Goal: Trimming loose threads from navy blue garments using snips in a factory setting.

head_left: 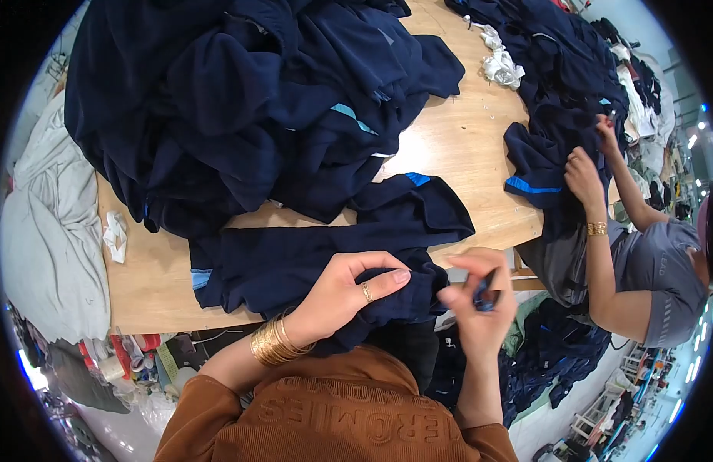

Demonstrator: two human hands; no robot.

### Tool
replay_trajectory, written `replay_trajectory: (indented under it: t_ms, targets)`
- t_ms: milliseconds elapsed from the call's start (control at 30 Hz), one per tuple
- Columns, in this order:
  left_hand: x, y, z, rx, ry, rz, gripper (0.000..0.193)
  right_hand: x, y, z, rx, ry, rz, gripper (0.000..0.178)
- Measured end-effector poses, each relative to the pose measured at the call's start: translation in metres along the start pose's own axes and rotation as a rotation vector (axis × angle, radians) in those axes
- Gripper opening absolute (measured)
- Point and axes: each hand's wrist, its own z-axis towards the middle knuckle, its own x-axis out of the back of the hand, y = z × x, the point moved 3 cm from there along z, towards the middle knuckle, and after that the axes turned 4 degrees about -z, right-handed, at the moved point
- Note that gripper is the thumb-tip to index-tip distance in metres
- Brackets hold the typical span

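Note:
A navy fleece garment [295, 262] lies along the table's near edge, with a light blue patch at its left end and a brighter blue one at its upper right. My left hand [348, 289], with gold bangles at the wrist, is closed on this garment, thumb and forefinger pinched at its near right part. To the right of that pinch my right hand [479, 300] is raised, slightly blurred. Its fingers curl round a small dark blue object [485, 292], mostly hidden in the palm, whose kind I cannot make out.
A big heap of navy garments [218, 115] covers the table's far left. Grey cloth [52, 223] hangs over the left edge. On the right a co-worker [595, 185] handles another navy garment [564, 100]. White scraps [501, 61] lie between. More dark garments [556, 354] are piled below.

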Motion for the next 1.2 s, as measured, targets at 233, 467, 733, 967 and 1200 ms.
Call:
replay_trajectory:
  t_ms: [233,467,733,967,1200]
  targets:
    - [-0.005,-0.003,0.0,0.036,-0.032,-0.001,0.02,0.001,0.012,0.001,-0.017,0.202,-0.239,0.012]
    - [-0.005,-0.004,0.001,0.047,-0.048,-0.078,0.021,-0.009,0.0,-0.001,0.16,-0.014,-0.225,0.018]
    - [-0.001,-0.009,0.0,0.146,-0.027,-0.186,0.021,0.003,-0.004,0.004,-0.018,0.016,0.058,0.017]
    - [0.001,-0.015,0.002,0.187,-0.023,-0.192,0.018,0.02,0.022,0.005,-0.112,0.205,-0.191,0.017]
    - [0.01,0.007,0.005,0.063,-0.193,-0.095,0.02,0.015,0.037,-0.005,-0.413,-0.344,0.394,0.008]
